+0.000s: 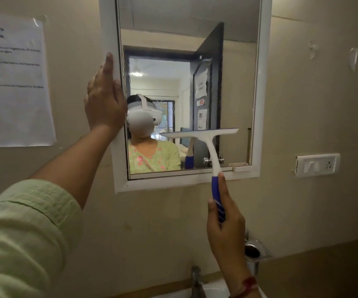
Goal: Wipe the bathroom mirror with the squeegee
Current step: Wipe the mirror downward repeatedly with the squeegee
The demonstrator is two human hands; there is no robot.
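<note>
1. The squeegee (206, 145) is pressed to the lower right part of the mirror (234, 67), its white blade bar lying nearly level across the glass and its neck running down over the mirror's bottom frame.
2. The right hand (225, 224) holds the squeegee below the mirror, its grip clamped around the blue handle, index finger stretched up along the handle and thumb on the handle's left side.
3. The left hand (105, 97) lies flat against the mirror's white left frame, fingers pointing up and together; its grip holds nothing. A ring shows on one finger, and a pale green sleeve (23, 233) covers the upper arm.
4. The mirror hangs on a beige wall (152, 222).
5. A printed paper sheet (12, 82) is taped left of the mirror.
6. A white switch plate (317, 164) sits right of the mirror, level with its bottom edge.
7. Below the mirror, a metal tap (196, 278) rises over a white basin (214, 290), with a round metal holder (252, 250) just right of the right hand.
</note>
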